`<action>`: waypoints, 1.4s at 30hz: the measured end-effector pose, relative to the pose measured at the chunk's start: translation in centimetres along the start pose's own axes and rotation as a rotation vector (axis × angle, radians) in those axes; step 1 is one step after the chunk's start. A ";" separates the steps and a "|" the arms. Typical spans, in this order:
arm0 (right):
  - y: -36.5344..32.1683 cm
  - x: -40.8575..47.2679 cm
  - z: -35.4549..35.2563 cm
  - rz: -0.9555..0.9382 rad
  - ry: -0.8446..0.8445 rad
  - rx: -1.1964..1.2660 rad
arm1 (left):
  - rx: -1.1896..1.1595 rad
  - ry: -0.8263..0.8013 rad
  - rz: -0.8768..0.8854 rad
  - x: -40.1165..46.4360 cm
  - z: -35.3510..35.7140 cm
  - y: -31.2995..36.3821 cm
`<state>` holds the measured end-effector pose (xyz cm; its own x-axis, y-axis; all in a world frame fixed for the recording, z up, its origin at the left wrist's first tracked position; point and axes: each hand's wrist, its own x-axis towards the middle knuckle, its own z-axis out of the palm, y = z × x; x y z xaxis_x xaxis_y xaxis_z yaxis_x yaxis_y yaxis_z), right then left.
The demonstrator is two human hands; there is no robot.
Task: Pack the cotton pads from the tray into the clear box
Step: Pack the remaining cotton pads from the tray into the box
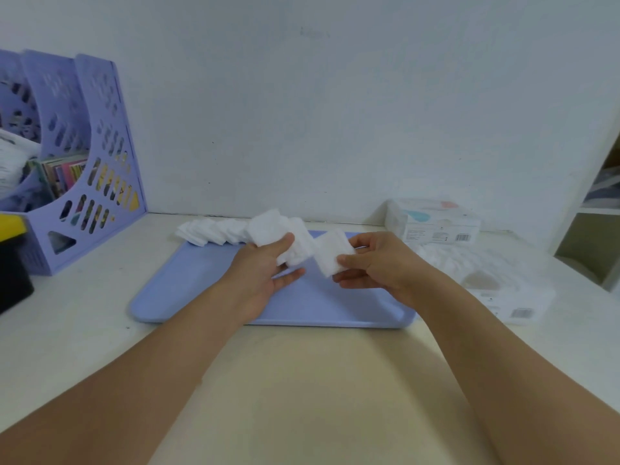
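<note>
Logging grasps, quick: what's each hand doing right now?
Left hand: holds a stack of white square cotton pads.
Right hand: pinches a smaller stack of white cotton pads.

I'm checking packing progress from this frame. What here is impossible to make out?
Head view:
- Clear plastic box: blurred, so its contents are unreadable.
- Row of white cotton pads at the blue tray's far edge: blurred, uncountable.
- Stack in left hand: fingers cover its lower part.
- Stack in right hand: likewise uncountable.

Pale wall (335,112), cream desk (285,380), white shelf (597,209) at right
</note>
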<state>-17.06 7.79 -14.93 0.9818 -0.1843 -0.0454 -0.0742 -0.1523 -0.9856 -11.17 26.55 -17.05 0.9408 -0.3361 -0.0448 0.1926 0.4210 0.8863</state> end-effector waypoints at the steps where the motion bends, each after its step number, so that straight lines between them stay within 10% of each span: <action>1: 0.0 0.1 -0.1 -0.003 0.033 0.000 | 0.031 0.036 0.012 0.2 -0.3 0.2; 11: -0.6 0.2 0.0 0.124 -0.016 0.411 | 0.901 0.059 -0.009 1.8 -1.7 0.1; 15: -0.6 0.1 0.2 0.136 -0.080 0.432 | 1.216 0.295 0.309 1.5 -2.0 0.4; 18: -0.4 -0.1 0.7 0.107 -0.142 0.321 | 0.934 0.235 0.530 0.6 -1.6 1.0; 22: -0.2 -0.4 1.2 0.063 -0.218 0.161 | 0.549 -0.127 0.254 -0.6 0.4 0.5; 28: -1.2 -1.2 1.2 -0.313 0.061 -0.161 | 0.347 -0.050 0.196 -0.9 0.8 1.0; 35: -1.2 -2.3 4.7 -0.394 -0.255 -0.088 | 0.243 -0.316 -0.032 -2.2 1.9 1.7; 42: 0.9 0.6 2.9 -0.316 0.236 -0.294 | 0.320 0.338 0.095 0.3 -2.0 5.0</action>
<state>-16.03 10.33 -16.35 0.9004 -0.2948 0.3199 0.1413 -0.4973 -0.8560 -9.41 30.21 -13.57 0.9983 0.0067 -0.0571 0.0556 0.1380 0.9889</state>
